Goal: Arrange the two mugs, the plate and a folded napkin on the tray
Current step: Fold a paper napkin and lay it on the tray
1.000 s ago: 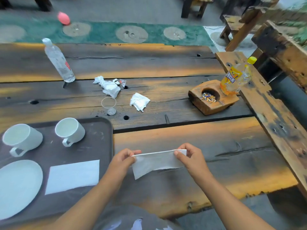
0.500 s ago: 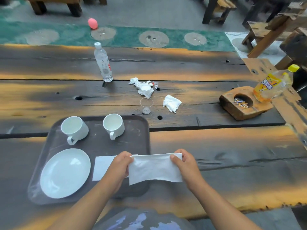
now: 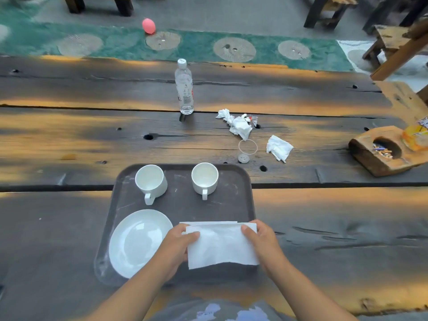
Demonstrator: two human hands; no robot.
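Observation:
A dark tray (image 3: pixel 231 195) lies on the wooden table in front of me. Two white mugs stand at its far side, the left mug (image 3: pixel 151 181) and the right mug (image 3: pixel 204 178), handles toward me. A white plate (image 3: pixel 136 242) fills the near left of the tray. Both hands hold a folded white napkin (image 3: pixel 220 245) over the tray's near right part: my left hand (image 3: pixel 178 245) pinches its left edge, my right hand (image 3: pixel 260 239) its right edge. Under it, another flat napkin (image 3: pixel 208 222) shows only a thin far strip.
Beyond the tray lie crumpled tissues (image 3: pixel 238 125), (image 3: pixel 278 148), a clear plastic cup on its side (image 3: pixel 247 148) and an upright water bottle (image 3: pixel 184 89). A wooden block ashtray (image 3: pixel 379 154) and an orange drink bottle (image 3: pixel 415 135) sit at the right edge.
Both hands carried the folded napkin left from over the bare table to above the tray's near right part, over the flat napkin lying there. The camera view swung left with them.

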